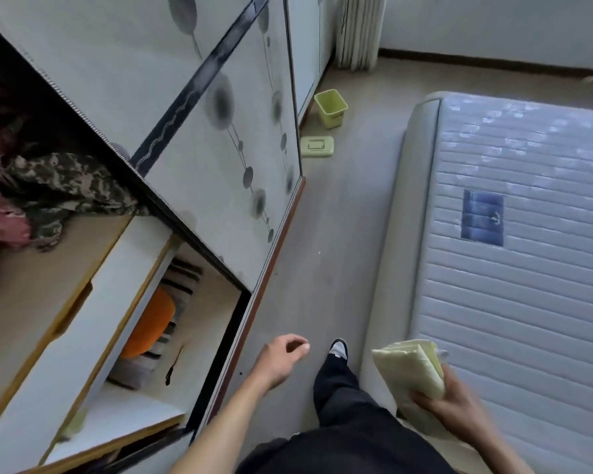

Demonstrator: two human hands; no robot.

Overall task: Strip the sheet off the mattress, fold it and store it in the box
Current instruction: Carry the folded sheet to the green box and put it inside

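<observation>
Right hand (452, 398): fingers clamped around the lower end of one folded sheet (415, 367), pale yellow, thumb side hidden beneath the cloth. The bundle points up and to the left from the fist, layered edges facing the mattress. The hand sits at the mattress's near edge, forearm running off the bottom of the frame.

Left hand (281, 360): empty, fingers loosely curled with a gap between thumb and fingertips, touching nothing. Palm faces down, forearm extended forward and up from the lower frame, hand hanging over the floor just beside the wardrobe's bottom rail.

One leg in dark trousers with one dark shoe (338, 347) is stepped forward between the two hands.

Mattress (528, 302): one, bare, white quilted top with a blue label, rounded corner at the far left. It fills the right side.

Wardrobe (220, 131): sliding doors with a grey circle pattern, left part open, showing clothes and one pulled-out drawer (93, 319) holding an orange item and striped fabric.

A clear strip of floor (339, 217) runs between wardrobe and mattress. At its far end stands one light green box (331, 107), open and tilted, with one matching lid (317, 146) lying flat just nearer. The sheet is well apart from the box.
</observation>
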